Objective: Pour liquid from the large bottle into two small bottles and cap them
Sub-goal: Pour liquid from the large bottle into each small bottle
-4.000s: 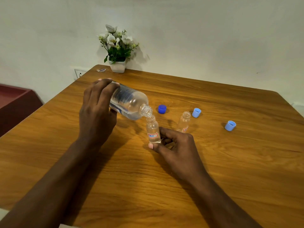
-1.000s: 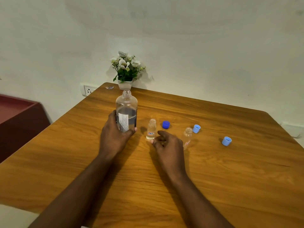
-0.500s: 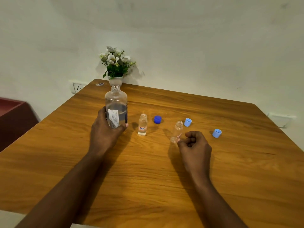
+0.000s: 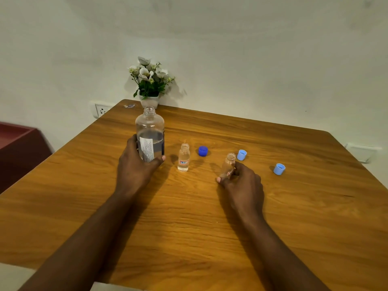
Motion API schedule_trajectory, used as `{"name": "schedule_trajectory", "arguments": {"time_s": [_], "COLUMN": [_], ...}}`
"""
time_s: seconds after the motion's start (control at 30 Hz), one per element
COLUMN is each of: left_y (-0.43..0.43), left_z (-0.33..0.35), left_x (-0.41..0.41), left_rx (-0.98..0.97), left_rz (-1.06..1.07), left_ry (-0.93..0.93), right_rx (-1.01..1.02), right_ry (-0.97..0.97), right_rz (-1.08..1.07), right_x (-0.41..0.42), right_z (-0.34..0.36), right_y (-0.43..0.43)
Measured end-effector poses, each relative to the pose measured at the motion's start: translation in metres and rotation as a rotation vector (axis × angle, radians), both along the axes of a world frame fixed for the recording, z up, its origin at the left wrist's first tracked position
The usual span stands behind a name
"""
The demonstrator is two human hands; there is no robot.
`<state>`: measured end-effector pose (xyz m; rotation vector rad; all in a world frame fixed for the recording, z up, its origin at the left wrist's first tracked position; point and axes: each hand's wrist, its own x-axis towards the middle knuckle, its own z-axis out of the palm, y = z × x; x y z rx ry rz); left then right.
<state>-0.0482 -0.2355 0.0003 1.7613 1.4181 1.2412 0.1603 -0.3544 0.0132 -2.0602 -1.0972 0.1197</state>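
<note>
Now: left hand point(image 4: 136, 166) wrapped round the lower body of the large bottle point(image 4: 150, 131), thumb across the front by the label. Bottle upright, uncapped, roughly half full, standing on the counter point(image 4: 189, 227) toward its far-left corner. First small bottle point(image 4: 183, 158) just to its right, open, apparently holding clear liquid.

Right hand point(image 4: 241, 183) pinches the second small bottle point(image 4: 229, 164) low down between thumb and fingertips. This one leans and looks empty, mid-counter and nearer the far edge; cannot tell whether its base rests on the wood. Dark blue cap point(image 4: 203, 151) lies between the two small bottles. One light blue cap point(image 4: 241, 155) just behind the held bottle, other light blue cap point(image 4: 279, 169) further toward the right edge. Flower pot point(image 4: 149, 100) at the far-left corner.

Judged step: readying the second small bottle for filling.

To do it well:
- Stand it flat and upright near the large bottle, fingers low so the neck stays free.
- Bring the big mouth right to the narrow neck, tip slowly and stop short of the rim.
- Mind the open first bottle alongside, since a brushing wrist would likely topple it.
</note>
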Motion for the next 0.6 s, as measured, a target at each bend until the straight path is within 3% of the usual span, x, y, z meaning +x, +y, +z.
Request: {"name": "schedule_trajectory", "arguments": {"time_s": [0.13, 0.37, 0.6], "left_y": [0.0, 0.004, 0.006], "left_z": [-0.001, -0.002, -0.002], "left_x": [0.0, 0.0, 0.001], "left_rx": [-0.003, -0.016, 0.017], "left_rz": [-0.003, 0.006, 0.041], "left_ry": [-0.008, -0.005, -0.016], "right_rx": [0.011, 0.085, 0.131], "right_ry": [-0.015, 0.048, 0.097], "right_rz": [0.034, 0.39, 0.566], "right_x": [-0.004, -0.036, -0.067], "right_z": [0.001, -0.001, -0.002], "right_y": [-0.003, -0.012, 0.003]}}
